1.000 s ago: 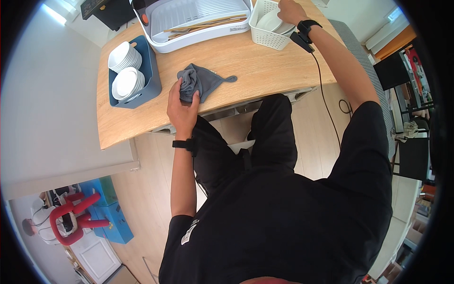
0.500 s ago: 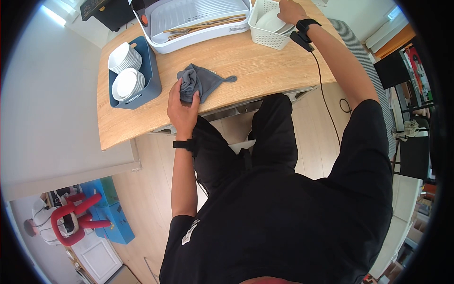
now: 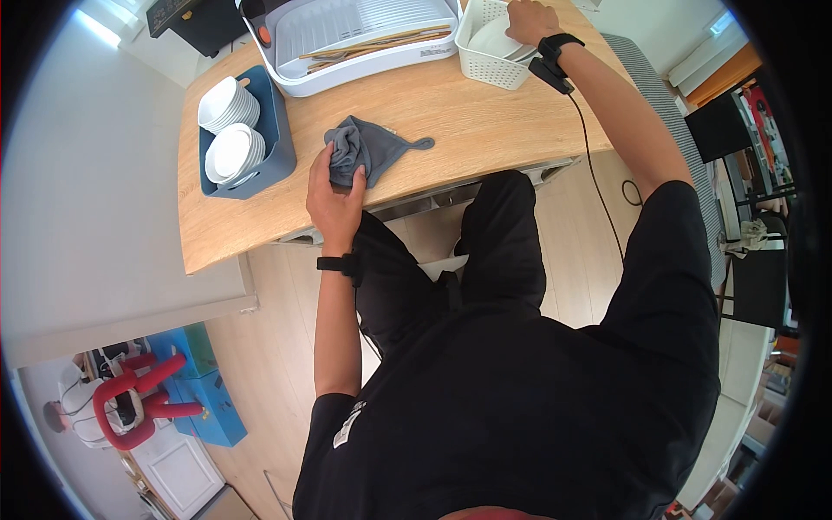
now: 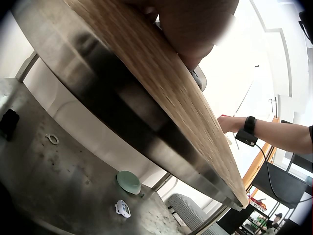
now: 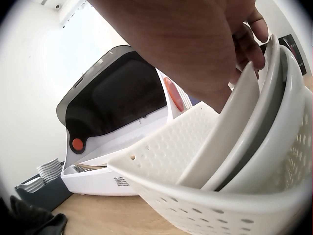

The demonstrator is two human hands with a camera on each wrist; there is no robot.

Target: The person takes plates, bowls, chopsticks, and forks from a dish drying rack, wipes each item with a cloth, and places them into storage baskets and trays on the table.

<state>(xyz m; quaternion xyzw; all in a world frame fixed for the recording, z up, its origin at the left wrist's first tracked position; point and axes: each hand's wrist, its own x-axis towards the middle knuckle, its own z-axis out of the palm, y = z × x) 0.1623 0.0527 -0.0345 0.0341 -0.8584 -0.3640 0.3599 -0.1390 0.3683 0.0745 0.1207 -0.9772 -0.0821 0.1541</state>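
In the head view, my left hand holds a crumpled grey cloth against the table, thumb on one side and fingers on the other. A flat corner with a hanging loop spreads to the right. My right hand reaches into a white perforated basket at the back right. Several white plates stand tilted inside it. The right wrist view shows the fingers curled at the upper rim of the nearest plate; the thumb is hidden there. Other plates lean close behind it.
A blue-grey bin with two stacks of white bowls stands at the left. Behind the cloth is a white lidded rack with chopsticks across it. A cable hangs from my right wrist past the table edge.
My right hand has shifted slightly left at the basket, over the plates. My left hand and the cloth stay where they were.
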